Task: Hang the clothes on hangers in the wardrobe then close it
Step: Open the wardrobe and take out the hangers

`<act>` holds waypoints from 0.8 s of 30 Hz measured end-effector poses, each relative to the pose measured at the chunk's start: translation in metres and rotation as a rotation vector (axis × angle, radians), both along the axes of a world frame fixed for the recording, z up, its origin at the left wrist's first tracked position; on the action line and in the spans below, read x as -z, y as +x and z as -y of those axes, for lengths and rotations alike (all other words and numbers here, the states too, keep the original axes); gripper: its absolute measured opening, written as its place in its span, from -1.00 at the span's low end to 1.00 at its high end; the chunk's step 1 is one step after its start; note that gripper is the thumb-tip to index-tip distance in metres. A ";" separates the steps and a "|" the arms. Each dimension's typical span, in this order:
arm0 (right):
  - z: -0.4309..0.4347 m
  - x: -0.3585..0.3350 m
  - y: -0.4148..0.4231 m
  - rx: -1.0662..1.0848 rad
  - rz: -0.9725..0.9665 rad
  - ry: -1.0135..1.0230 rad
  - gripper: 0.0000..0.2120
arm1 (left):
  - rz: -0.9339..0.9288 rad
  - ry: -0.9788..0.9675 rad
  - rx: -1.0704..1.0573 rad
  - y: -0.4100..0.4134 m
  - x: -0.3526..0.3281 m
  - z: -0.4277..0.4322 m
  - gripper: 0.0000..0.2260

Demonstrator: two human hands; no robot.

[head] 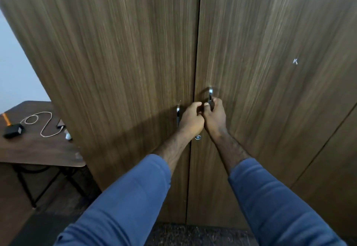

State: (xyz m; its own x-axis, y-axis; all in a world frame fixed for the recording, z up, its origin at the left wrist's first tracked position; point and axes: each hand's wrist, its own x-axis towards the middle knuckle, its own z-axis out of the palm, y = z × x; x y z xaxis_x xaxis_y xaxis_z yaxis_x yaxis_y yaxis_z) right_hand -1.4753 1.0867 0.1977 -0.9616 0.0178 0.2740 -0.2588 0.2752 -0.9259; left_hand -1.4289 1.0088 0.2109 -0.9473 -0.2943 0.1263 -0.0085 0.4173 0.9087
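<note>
At the lower left of the frame a dark desk (38,149) carries a black charger (13,131) and a looped white cable (43,124). The wooden wardrobe (125,52) fills the rest, its two doors meeting at the centre seam. My left hand (191,119) sits curled at that seam, just right of the left handle (178,115) and above the round lock (198,137); I cannot tell whether it holds anything. My right hand (215,117) grips the right handle (210,93). A small white mark (295,61) shows on the right door.
</note>
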 end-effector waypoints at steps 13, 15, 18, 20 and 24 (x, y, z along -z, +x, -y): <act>-0.005 -0.001 0.032 0.027 0.027 -0.060 -0.90 | -0.073 -0.049 0.055 0.007 0.001 0.013 -0.40; -0.010 0.001 0.048 0.081 0.023 -0.063 -0.88 | -0.064 -0.028 0.100 0.017 -0.002 0.012 -0.39; -0.023 0.001 0.079 0.135 0.008 -0.101 -0.83 | -0.052 0.024 0.171 0.030 0.001 0.007 -0.55; -0.031 -0.001 0.101 0.182 -0.004 -0.098 -0.79 | -0.128 0.034 0.163 0.046 0.003 0.000 -0.71; -0.051 -0.013 0.152 0.340 -0.020 -0.011 -0.68 | -0.404 -0.169 0.148 0.088 0.015 -0.019 -0.77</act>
State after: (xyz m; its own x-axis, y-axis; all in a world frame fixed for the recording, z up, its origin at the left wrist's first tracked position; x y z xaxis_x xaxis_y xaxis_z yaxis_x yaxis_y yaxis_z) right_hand -1.3236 1.1377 0.2111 -0.8943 0.3400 0.2909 -0.1721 0.3387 -0.9250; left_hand -1.3410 1.0276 0.1961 -0.8427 -0.1025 0.5286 0.4033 0.5301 0.7459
